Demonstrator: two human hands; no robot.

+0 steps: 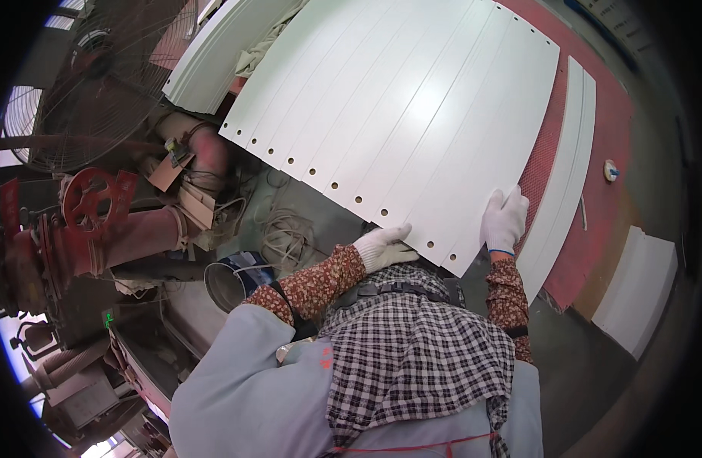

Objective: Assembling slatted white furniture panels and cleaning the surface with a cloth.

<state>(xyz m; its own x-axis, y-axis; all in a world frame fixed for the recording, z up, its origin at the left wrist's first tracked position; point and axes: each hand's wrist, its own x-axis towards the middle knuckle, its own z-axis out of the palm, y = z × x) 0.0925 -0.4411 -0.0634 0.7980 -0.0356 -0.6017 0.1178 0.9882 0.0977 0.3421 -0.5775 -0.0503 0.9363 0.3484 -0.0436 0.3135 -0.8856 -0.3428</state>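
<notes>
A wide row of long white panels (412, 107) lies side by side in front of me, each with small holes along its near and far ends. My left hand (383, 246), in a white glove, grips the near edge of the panels beside the holes. My right hand (504, 221), also gloved in white, lies on the near right corner of the outermost panel, fingers on top and close to its side edge. Floral sleeves cover both forearms. A checked cloth (420, 343) hangs down my front and hides what lies below the near edge.
Narrow white strips (572, 160) lie on a red surface (611, 114) to the right, with a small tape roll (611, 170) and a white board (641, 290). At left stand a big wire-caged fan (99, 84), a red valve wheel (87, 195), coiled cable (286, 237) and a metal bucket (232, 278).
</notes>
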